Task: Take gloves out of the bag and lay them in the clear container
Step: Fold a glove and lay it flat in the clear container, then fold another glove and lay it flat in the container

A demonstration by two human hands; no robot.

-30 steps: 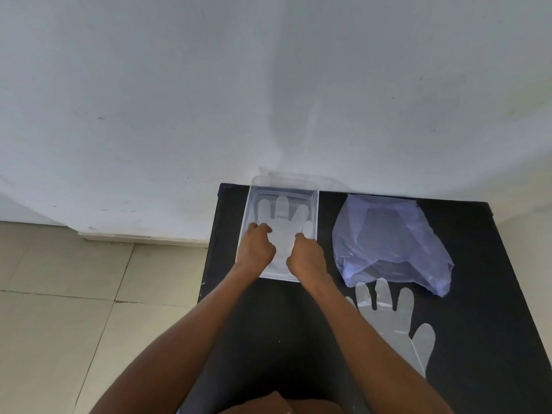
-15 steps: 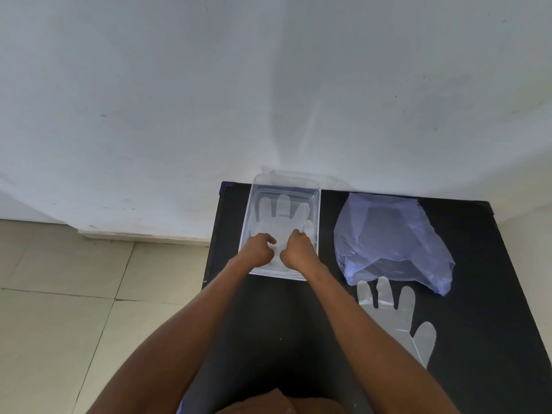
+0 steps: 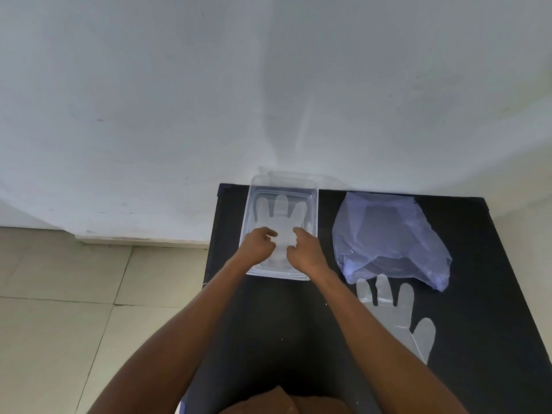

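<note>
Clear rectangular plastic container at 12 o'clock on black table, holds translucent plastic glove, fingers toward wall. Left hand and right hand, fingers curled, rest on glove's lower part. Crumpled bluish plastic bag at 2 o'clock; second translucent glove flat at 4 o'clock, fingertips under bag edge. No readable writing.

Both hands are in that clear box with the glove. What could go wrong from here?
The glove in the container is thin film, so it might cling to the left hand or right hand and lift out when they withdraw. The clear container looks light and sits near the black table edge by the wall; a tug could slide it. The second glove lies close to the right forearm, which may drag it.
</note>
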